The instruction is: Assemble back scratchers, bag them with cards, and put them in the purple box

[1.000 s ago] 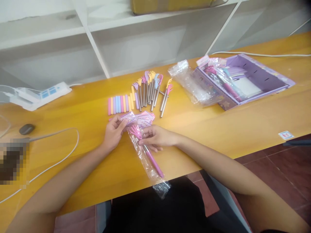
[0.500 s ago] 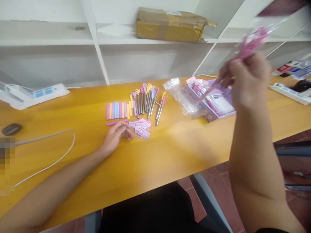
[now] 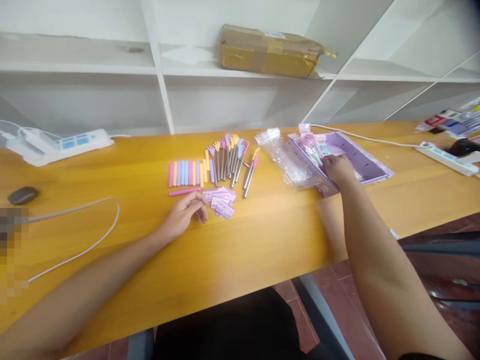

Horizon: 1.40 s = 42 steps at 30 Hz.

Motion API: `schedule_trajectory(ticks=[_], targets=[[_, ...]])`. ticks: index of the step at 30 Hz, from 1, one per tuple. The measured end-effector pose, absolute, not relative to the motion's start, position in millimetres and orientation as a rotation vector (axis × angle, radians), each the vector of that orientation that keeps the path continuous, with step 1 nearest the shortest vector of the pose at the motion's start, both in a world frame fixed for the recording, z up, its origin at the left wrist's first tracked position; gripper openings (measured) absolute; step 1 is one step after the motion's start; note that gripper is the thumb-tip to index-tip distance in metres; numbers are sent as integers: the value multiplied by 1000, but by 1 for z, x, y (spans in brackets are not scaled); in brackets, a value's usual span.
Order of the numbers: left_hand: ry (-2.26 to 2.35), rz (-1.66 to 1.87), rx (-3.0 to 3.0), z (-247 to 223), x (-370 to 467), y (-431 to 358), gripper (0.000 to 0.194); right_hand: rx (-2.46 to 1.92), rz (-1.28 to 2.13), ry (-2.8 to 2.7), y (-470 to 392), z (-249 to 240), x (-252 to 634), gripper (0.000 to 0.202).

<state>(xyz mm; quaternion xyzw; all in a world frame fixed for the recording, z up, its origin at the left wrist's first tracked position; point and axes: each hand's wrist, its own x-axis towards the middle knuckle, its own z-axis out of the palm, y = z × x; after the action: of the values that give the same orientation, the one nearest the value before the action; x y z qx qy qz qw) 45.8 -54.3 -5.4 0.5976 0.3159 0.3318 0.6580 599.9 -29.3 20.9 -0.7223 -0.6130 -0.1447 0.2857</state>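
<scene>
My left hand (image 3: pixel 189 210) rests on the table with loosely bent fingers and nothing in it. Beside its fingertips lie several small purple-and-pink printed cards (image 3: pixel 223 202), and a pink stick (image 3: pixel 185 191) lies just behind it. Farther back are a row of pastel sticks (image 3: pixel 185 173) and several metal rods with coloured hand-shaped ends (image 3: pixel 227 160). My right hand (image 3: pixel 339 169) reaches into a purple box (image 3: pixel 375 162), its fingers closed at a pink item in clear wrapping (image 3: pixel 310 144); the fingertips are partly hidden.
Clear plastic bags (image 3: pixel 283 160) lie left of the box. A white power strip (image 3: pixel 63 146) and a dark mouse-like object (image 3: pixel 23 195) are at the left, another power strip (image 3: pixel 446 156) at the right. A taped parcel (image 3: pixel 270 52) sits on the white shelf above.
My right hand has come down from the raised position, bringing the wrapped pink item into the purple box. My left hand stays beside the cards. The view has shifted slightly.
</scene>
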Motion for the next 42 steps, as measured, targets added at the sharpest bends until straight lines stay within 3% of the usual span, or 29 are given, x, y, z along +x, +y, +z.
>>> schedule_trajectory(ticks=[4,16,21,25,28,33,36,40,42], targets=[[718,765,1361,-7,46,-55,18,-2068,-353,-1401,-28,20,605,37],[727,744,1374,-9,44,-54,19,-1796,-361,-1438,-12,49,487,31],[749,733,1375,-8,43,-55,19,-1668,-172,-1724,-24,20,421,32],[760,726,1390,-7,45,-59,18,-1632,-14,-1792,-29,-6,416,33],[809,877,1481,-2,40,-55,17,-1655,8,-1748,-27,-11,426,33],[1129,1418,1871,8,12,-16,10,-1699,65,-1715,-27,-4,427,35],[1289,1354,2179,8,0,2,9,-1685,155,-1756,-29,-1,418,35],[1087,992,2576,2,9,-6,18,-1809,246,-1750,-31,1,405,15],[991,881,2689,-1,20,-18,25,-1906,278,-1730,-33,2,398,27]])
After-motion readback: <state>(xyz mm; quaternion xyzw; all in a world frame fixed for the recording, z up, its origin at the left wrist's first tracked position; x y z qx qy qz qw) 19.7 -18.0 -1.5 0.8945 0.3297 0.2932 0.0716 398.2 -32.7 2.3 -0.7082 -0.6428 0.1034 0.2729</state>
